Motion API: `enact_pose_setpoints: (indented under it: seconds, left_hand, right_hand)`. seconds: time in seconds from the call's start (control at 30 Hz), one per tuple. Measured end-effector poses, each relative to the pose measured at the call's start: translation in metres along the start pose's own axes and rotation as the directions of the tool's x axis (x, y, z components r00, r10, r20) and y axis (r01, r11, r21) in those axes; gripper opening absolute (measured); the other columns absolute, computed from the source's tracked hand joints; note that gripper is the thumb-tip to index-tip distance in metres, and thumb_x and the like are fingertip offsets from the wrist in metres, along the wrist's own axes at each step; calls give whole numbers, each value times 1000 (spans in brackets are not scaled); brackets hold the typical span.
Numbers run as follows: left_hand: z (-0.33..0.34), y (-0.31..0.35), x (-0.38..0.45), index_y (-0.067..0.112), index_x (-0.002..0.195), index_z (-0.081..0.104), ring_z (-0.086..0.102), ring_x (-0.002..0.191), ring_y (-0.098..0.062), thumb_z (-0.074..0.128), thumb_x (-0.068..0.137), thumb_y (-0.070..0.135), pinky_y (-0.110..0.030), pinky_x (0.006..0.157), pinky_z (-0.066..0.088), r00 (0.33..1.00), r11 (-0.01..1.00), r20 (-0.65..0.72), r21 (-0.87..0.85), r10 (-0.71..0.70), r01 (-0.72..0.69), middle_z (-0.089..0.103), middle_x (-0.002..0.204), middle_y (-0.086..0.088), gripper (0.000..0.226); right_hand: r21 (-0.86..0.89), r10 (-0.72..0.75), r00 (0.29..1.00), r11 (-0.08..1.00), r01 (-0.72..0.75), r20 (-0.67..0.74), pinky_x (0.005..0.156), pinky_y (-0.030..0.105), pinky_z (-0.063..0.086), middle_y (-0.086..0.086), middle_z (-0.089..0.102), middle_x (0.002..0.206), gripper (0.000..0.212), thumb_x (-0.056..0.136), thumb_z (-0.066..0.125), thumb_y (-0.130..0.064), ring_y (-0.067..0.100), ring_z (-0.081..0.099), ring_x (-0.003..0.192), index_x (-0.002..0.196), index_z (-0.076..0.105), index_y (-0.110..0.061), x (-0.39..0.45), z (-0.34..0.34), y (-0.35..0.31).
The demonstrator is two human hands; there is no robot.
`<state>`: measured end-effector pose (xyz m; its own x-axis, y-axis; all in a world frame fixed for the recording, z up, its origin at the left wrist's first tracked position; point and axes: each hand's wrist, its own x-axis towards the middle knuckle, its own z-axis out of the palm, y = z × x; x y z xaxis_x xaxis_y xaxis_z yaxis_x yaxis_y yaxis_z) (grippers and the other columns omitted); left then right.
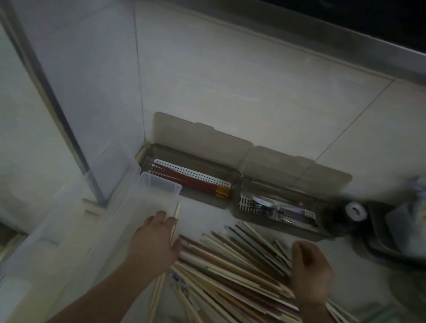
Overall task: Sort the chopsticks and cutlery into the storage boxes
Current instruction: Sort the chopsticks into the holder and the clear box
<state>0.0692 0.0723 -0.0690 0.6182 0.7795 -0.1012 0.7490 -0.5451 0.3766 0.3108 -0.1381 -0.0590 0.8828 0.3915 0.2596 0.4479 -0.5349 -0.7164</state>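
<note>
Left hand [157, 238] grip pinching pale chopsticks [174, 226], right hand [309, 271] loosely curled, holding nothing, red chopsticks [190, 181] in left box [188, 177], metal cutlery [278, 210] in right box [279, 208]

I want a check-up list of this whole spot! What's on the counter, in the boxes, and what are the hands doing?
Surface: pale counter, dimly lit.
Job's things: loose chopstick pile; left storage box, lid open, holds red chopsticks; right storage box, lid open, holds metal cutlery.
Clutter: clear plastic bin; dark tray with packets, blurred.
Hands: left hand grips pale chopsticks; right hand over the pile, fingers curled, grasp unclear.
Cables: nothing seen.
Surroundings: tiled wall.
</note>
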Motion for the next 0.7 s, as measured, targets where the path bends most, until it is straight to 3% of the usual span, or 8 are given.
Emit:
enact_pose_setpoints:
  seconds: [0.1,0.17,0.23,0.4,0.5,0.57,0.7]
  left_hand:
    - [1,0,0,21,126,56,50,114,-25,59,83,44,-35,89,48,1000,1000,-17,-5,3,-3,49,129,-4,49]
    - [1,1,0,18,122,59,52,109,-28,62,81,41,-37,86,49,1000,1000,-31,-15,6,-7,52,125,-7,47]
    - [1,1,0,16,120,61,54,106,-31,66,80,37,-38,85,50,999,1000,-39,-23,6,-7,54,123,-10,46]
    - [-1,1,0,14,118,63,56,105,-35,70,78,33,-40,87,50,999,999,-33,-36,4,-5,56,121,-13,45]
    - [-2,1,0,13,117,64,57,104,-36,71,78,32,-41,86,51,999,999,-36,-43,-4,3,56,120,-14,44]
    - [-3,3,-1,14,118,64,56,106,-35,71,78,33,-40,87,51,999,999,-32,-42,-18,16,56,122,-13,44]
    - [-3,3,-1,14,119,64,55,111,-35,71,78,33,-41,89,50,999,998,-25,-50,-29,27,55,127,-14,46]
  right_hand:
    - [-315,-152,986,935,164,60,69,33,44,9,68,79,12,86,61,-17,31,59,70,80,71,-12,-22,-33,47]
    - [-410,-200,971,881,237,133,71,37,46,10,67,81,22,82,56,-24,35,59,73,80,73,-10,-33,-47,68]
    - [-457,-173,968,857,238,180,72,42,49,9,67,84,12,77,64,-17,37,58,77,83,73,-11,-37,-55,76]
    - [-530,-47,970,831,170,237,86,50,49,14,69,103,25,75,76,-9,42,57,100,100,74,-8,-23,-58,77]
    - [-531,-39,951,822,205,306,93,50,46,13,66,116,27,80,72,-9,42,55,111,107,72,-9,-10,-59,82]
    - [-488,-85,952,843,226,294,92,49,47,15,68,108,18,82,66,-8,42,59,105,98,74,-7,-5,-63,87]
    - [-444,-150,968,866,227,203,80,41,48,11,68,90,20,77,54,-18,38,60,86,79,73,-10,-13,-75,91]
